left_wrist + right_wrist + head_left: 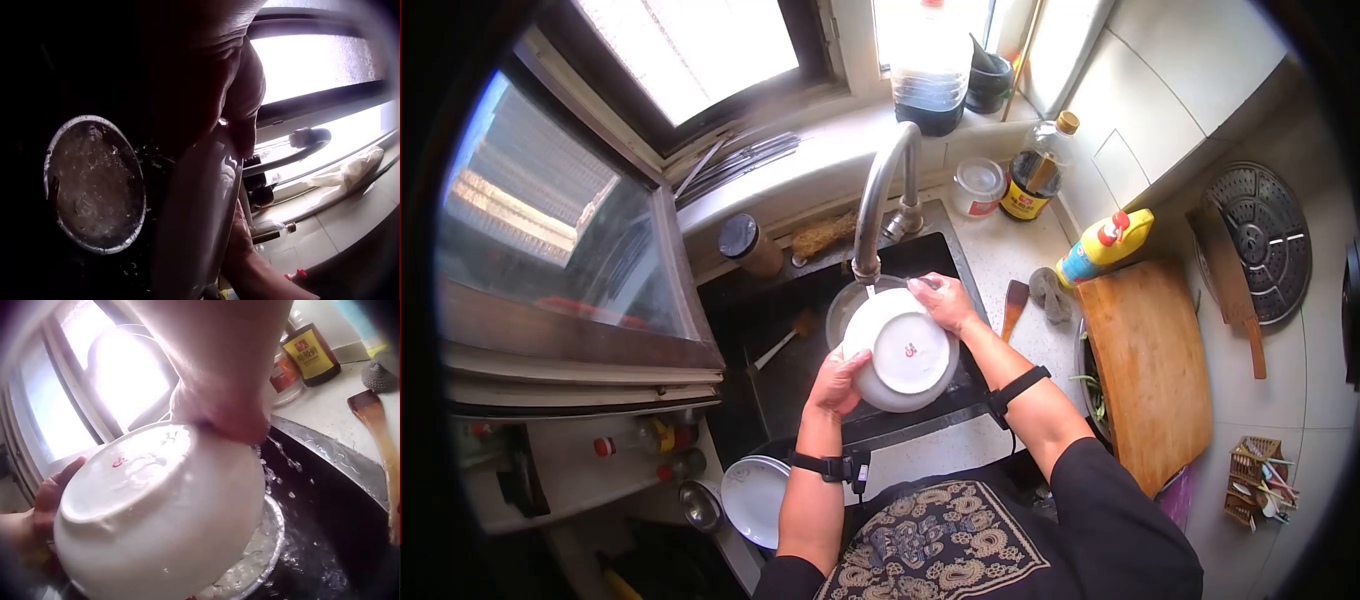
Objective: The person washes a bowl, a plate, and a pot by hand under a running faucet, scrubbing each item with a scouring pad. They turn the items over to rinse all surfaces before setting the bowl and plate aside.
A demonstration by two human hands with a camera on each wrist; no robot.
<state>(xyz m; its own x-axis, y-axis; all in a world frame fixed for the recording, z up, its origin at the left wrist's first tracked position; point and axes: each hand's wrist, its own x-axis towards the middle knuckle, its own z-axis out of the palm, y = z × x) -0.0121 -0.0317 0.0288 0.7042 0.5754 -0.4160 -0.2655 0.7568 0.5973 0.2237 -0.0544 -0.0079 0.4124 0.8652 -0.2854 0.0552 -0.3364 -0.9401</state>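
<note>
A white bowl (910, 350) is tilted under the running faucet (870, 205), its underside and small red mark facing up. My left hand (837, 382) grips the rim at the lower left, thumb on the outside. At the upper right edge, my right hand (944, 303) holds the same bowl. Water splashes off near the right fingers in the right wrist view. Below the bowl, a round basin (111, 251) of cloudy water sits in the black sink (735, 300). The bowl's inside is hidden in the head view.
A white-handled brush (777, 347) lies in the sink. To the right are a wooden spatula (1014, 308), a scouring ball (1050, 295), a yellow detergent bottle (1105, 245) and a cutting board (1150, 375). White plates (752, 500) stand at lower left, beneath the open window (570, 220).
</note>
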